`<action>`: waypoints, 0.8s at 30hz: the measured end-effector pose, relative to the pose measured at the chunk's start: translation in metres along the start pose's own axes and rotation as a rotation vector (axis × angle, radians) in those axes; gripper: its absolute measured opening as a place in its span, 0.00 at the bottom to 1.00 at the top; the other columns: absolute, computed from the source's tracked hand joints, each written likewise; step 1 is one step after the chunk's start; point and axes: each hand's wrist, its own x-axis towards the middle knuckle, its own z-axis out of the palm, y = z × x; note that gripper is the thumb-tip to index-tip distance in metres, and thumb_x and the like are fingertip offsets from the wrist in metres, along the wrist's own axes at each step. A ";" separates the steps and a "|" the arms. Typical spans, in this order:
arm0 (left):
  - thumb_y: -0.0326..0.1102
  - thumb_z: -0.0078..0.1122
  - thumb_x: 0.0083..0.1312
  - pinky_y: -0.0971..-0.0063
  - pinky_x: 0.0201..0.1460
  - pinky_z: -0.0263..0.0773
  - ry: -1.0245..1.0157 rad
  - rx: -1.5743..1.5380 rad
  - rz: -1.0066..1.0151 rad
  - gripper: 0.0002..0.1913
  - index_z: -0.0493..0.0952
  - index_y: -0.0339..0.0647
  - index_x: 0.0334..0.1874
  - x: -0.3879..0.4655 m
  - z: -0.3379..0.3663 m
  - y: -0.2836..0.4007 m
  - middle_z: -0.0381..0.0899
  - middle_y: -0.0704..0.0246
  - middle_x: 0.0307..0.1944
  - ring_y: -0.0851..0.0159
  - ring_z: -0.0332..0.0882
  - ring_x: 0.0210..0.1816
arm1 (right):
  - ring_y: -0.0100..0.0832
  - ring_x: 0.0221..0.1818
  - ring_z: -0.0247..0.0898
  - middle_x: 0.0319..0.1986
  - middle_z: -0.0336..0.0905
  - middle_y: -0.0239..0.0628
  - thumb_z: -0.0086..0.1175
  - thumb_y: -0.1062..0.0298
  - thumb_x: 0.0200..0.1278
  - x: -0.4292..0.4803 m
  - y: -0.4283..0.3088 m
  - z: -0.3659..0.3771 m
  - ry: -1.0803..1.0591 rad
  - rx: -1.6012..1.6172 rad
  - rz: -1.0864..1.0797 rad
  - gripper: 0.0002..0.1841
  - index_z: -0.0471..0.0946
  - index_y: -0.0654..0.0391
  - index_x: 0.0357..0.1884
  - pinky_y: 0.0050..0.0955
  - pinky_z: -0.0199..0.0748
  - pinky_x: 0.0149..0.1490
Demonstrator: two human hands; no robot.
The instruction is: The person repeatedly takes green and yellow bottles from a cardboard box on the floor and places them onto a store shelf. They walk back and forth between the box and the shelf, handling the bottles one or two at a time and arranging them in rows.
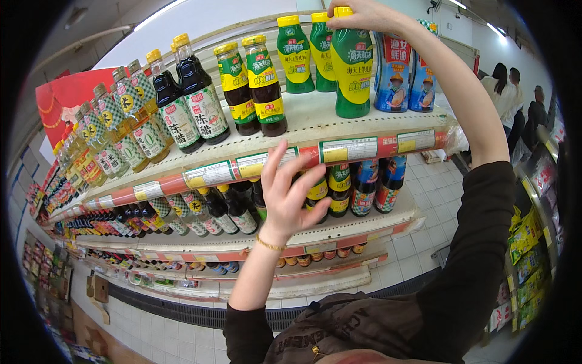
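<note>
My right hand (363, 14) reaches over the top shelf and grips the yellow cap of a green plastic sauce bottle (353, 75). This bottle is upright near the shelf's front edge; whether its base touches the shelf I cannot tell. Just behind it stand two matching green bottles, one at the left (295, 57) and one partly covered (322, 59). My left hand (293, 193) is raised, fingers spread and holding nothing, in front of the price-label strip (268, 161). Left of the green bottles are two glass sauce bottles (265, 86) with yellow caps.
Blue sauce packages (392, 75) stand right of the gripped bottle. Dark vinegar bottles (200, 91) and clear ones (143, 123) line the left of the shelf. Lower shelves (291, 239) hold more bottles. Bagged goods (525, 245) hang at right; people (504, 93) stand beyond.
</note>
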 end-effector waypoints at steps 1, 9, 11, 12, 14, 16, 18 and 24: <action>0.51 0.56 0.59 0.51 0.66 0.53 -0.024 0.003 -0.014 0.18 0.81 0.46 0.43 -0.015 -0.007 0.008 0.74 0.62 0.50 0.47 0.59 0.64 | 0.39 0.49 0.72 0.47 0.76 0.44 0.56 0.40 0.53 -0.002 -0.001 0.001 0.028 -0.006 0.020 0.32 0.72 0.54 0.54 0.34 0.70 0.53; 0.41 0.59 0.56 0.51 0.66 0.54 -0.284 0.086 -0.302 0.12 0.81 0.46 0.40 -0.172 -0.072 0.052 0.73 0.62 0.50 0.50 0.59 0.62 | 0.37 0.44 0.74 0.40 0.79 0.42 0.57 0.47 0.51 -0.024 -0.023 -0.018 0.151 -0.134 0.139 0.25 0.77 0.54 0.46 0.34 0.71 0.49; 0.38 0.61 0.54 0.50 0.66 0.55 -0.372 0.115 -0.442 0.12 0.81 0.46 0.40 -0.201 -0.092 0.063 0.73 0.62 0.50 0.50 0.59 0.63 | 0.37 0.43 0.75 0.39 0.80 0.42 0.58 0.48 0.50 -0.029 -0.021 -0.022 0.156 -0.147 0.157 0.23 0.78 0.54 0.43 0.34 0.72 0.48; 0.36 0.60 0.54 0.50 0.65 0.55 -0.392 0.123 -0.480 0.11 0.80 0.46 0.40 -0.212 -0.100 0.067 0.72 0.62 0.50 0.49 0.59 0.62 | 0.36 0.42 0.75 0.38 0.80 0.42 0.58 0.49 0.49 -0.034 -0.019 -0.025 0.157 -0.160 0.172 0.22 0.78 0.54 0.42 0.34 0.72 0.47; 0.33 0.60 0.53 0.50 0.64 0.55 -0.426 0.138 -0.555 0.11 0.80 0.45 0.39 -0.232 -0.111 0.076 0.72 0.62 0.50 0.49 0.59 0.62 | 0.36 0.41 0.76 0.36 0.81 0.41 0.59 0.50 0.49 -0.042 -0.014 -0.032 0.164 -0.198 0.198 0.20 0.79 0.54 0.40 0.34 0.72 0.46; 0.32 0.59 0.54 0.51 0.63 0.55 -0.425 0.124 -0.673 0.10 0.79 0.44 0.39 -0.250 -0.120 0.085 0.71 0.62 0.50 0.49 0.58 0.62 | 0.36 0.39 0.76 0.34 0.81 0.41 0.59 0.51 0.48 -0.056 -0.008 -0.036 0.178 -0.162 0.155 0.19 0.80 0.53 0.39 0.33 0.73 0.45; 0.31 0.58 0.55 0.51 0.62 0.55 -0.411 0.104 -0.752 0.09 0.79 0.44 0.39 -0.262 -0.120 0.086 0.71 0.62 0.50 0.49 0.58 0.62 | 0.35 0.38 0.77 0.33 0.81 0.41 0.59 0.50 0.48 -0.072 -0.006 -0.039 0.175 -0.036 0.058 0.19 0.80 0.53 0.39 0.32 0.74 0.44; 0.29 0.56 0.55 0.53 0.62 0.54 -0.385 0.015 -0.766 0.09 0.78 0.44 0.39 -0.255 -0.109 0.074 0.70 0.61 0.51 0.49 0.57 0.62 | 0.36 0.39 0.77 0.34 0.80 0.43 0.59 0.49 0.50 -0.069 0.011 -0.028 0.261 -0.112 0.188 0.21 0.80 0.56 0.38 0.32 0.74 0.44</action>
